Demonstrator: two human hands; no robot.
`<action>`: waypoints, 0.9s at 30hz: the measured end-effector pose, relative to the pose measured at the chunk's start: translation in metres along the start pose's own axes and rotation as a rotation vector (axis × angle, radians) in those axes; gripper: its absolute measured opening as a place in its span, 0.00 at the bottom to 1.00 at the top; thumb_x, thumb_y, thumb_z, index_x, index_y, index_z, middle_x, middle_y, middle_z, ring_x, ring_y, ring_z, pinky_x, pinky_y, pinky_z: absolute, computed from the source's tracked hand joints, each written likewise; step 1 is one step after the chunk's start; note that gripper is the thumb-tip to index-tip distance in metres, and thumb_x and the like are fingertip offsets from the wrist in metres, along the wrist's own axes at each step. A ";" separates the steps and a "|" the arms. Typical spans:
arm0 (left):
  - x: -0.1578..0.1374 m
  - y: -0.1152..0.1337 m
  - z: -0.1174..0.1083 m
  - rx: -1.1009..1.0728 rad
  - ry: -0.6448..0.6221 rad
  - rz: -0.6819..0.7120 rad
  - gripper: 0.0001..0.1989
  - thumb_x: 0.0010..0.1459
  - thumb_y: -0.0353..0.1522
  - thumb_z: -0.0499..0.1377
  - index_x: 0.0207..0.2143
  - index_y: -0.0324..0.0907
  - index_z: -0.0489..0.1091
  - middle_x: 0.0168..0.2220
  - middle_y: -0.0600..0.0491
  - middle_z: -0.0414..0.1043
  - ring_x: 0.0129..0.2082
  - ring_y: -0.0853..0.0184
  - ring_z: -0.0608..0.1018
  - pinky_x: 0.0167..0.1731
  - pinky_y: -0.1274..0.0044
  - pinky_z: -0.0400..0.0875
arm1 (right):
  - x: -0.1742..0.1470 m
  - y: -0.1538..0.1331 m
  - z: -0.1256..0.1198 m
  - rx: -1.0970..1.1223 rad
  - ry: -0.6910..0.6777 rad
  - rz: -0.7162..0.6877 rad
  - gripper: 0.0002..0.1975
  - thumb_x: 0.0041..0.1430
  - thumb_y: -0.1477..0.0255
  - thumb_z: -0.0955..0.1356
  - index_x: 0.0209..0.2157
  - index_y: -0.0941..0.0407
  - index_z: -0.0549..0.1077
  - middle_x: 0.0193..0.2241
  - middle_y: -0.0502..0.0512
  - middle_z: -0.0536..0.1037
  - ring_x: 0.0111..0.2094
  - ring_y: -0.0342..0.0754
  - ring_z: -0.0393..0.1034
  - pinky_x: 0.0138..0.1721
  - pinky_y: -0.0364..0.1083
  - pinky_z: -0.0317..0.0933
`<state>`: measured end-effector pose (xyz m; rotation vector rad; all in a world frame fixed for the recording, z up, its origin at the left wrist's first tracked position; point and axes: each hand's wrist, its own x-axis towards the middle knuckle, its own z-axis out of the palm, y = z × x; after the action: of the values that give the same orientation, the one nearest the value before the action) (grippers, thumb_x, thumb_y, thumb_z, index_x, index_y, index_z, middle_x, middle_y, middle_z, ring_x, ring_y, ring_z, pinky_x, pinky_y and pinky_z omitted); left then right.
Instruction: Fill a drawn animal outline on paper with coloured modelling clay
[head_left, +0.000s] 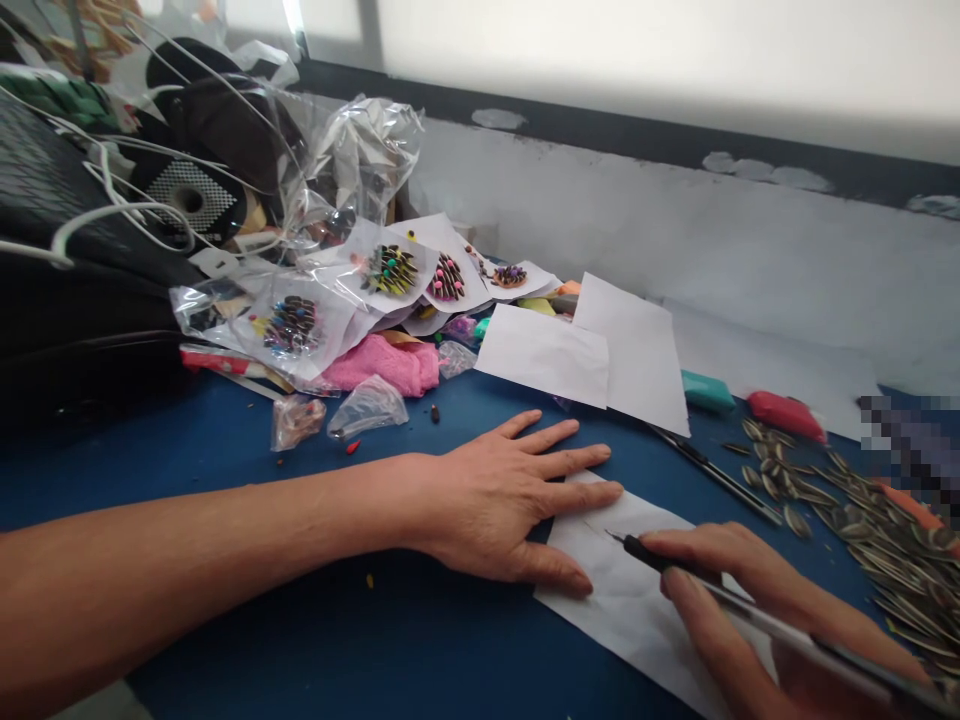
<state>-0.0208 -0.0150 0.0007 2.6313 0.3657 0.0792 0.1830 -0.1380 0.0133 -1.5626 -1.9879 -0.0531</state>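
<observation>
My left hand point(517, 495) lies flat with its fingers spread, the thumb and forefinger pressing on the far left end of a white sheet of paper point(592, 610). Between the thumb and fingers of my right hand point(757, 600) is a pen point(750, 605) with a dark grip and a clear barrel. Its tip points left and sits at or just above the paper; I cannot tell if it touches. A faint short line shows near the tip. Part of the sheet is hidden under my right hand.
Sunflower seeds point(847, 520) spread at the right, near a second pen point(720, 475) and red point(787, 413) and teal point(707, 390) packets. Blank papers point(630, 345) lie behind my left hand. Seed-decorated sheets point(390, 270), plastic bags, pink cloth point(386, 362) and a black bag point(82, 300) crowd the back left.
</observation>
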 end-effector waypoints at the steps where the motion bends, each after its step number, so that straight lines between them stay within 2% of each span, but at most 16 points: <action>1: 0.000 0.000 0.000 0.001 0.002 -0.001 0.37 0.63 0.52 0.50 0.68 0.47 0.48 0.70 0.51 0.38 0.70 0.54 0.38 0.66 0.58 0.31 | 0.002 0.000 0.001 -0.003 -0.016 -0.011 0.07 0.62 0.64 0.64 0.36 0.47 0.74 0.31 0.48 0.81 0.31 0.48 0.77 0.36 0.46 0.72; 4: 0.000 0.000 0.000 0.003 0.006 -0.001 0.37 0.63 0.52 0.50 0.68 0.46 0.48 0.70 0.51 0.39 0.70 0.54 0.38 0.66 0.57 0.31 | 0.006 0.000 0.004 0.001 -0.067 -0.011 0.06 0.62 0.68 0.64 0.35 0.49 0.73 0.28 0.47 0.80 0.29 0.47 0.77 0.29 0.43 0.69; 6: 0.000 0.000 0.000 0.000 0.012 0.005 0.36 0.63 0.52 0.50 0.68 0.46 0.49 0.70 0.50 0.39 0.70 0.53 0.39 0.66 0.56 0.31 | 0.004 -0.001 0.007 0.012 -0.067 0.019 0.05 0.63 0.69 0.64 0.35 0.49 0.72 0.28 0.47 0.80 0.27 0.45 0.76 0.28 0.43 0.68; 11: -0.001 -0.001 0.002 0.006 0.031 0.013 0.36 0.63 0.51 0.50 0.68 0.46 0.49 0.70 0.50 0.40 0.70 0.53 0.39 0.66 0.56 0.31 | -0.002 0.001 0.011 0.000 -0.065 0.020 0.05 0.63 0.68 0.64 0.36 0.49 0.72 0.31 0.47 0.81 0.29 0.46 0.77 0.30 0.44 0.69; 15: 0.000 -0.001 0.002 0.003 0.022 0.011 0.36 0.63 0.52 0.50 0.68 0.46 0.48 0.70 0.50 0.39 0.70 0.54 0.38 0.66 0.57 0.31 | -0.003 0.004 0.014 -0.002 -0.088 0.018 0.06 0.63 0.67 0.64 0.36 0.50 0.72 0.33 0.49 0.81 0.33 0.48 0.78 0.38 0.47 0.70; 18: 0.000 -0.001 0.002 0.003 0.028 0.015 0.36 0.63 0.51 0.50 0.68 0.45 0.49 0.70 0.50 0.39 0.70 0.53 0.39 0.66 0.56 0.31 | -0.004 0.005 0.017 0.041 -0.053 0.034 0.06 0.63 0.66 0.64 0.37 0.49 0.72 0.33 0.48 0.81 0.34 0.48 0.78 0.42 0.48 0.70; 23: -0.001 -0.002 0.003 0.002 0.043 0.023 0.36 0.63 0.51 0.50 0.67 0.45 0.50 0.70 0.49 0.40 0.70 0.53 0.39 0.66 0.55 0.31 | -0.003 0.003 0.016 0.059 -0.070 0.047 0.06 0.62 0.66 0.65 0.36 0.49 0.74 0.34 0.49 0.82 0.35 0.49 0.78 0.38 0.47 0.71; 27: -0.001 -0.001 0.002 0.000 0.039 0.021 0.36 0.63 0.51 0.50 0.67 0.45 0.50 0.70 0.49 0.40 0.70 0.53 0.40 0.66 0.55 0.32 | -0.003 0.002 0.016 0.061 -0.063 0.043 0.06 0.63 0.67 0.65 0.37 0.49 0.74 0.33 0.48 0.81 0.34 0.48 0.78 0.40 0.47 0.70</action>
<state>-0.0214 -0.0154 -0.0020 2.6372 0.3508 0.1376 0.1788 -0.1334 -0.0015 -1.5855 -1.9839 0.0740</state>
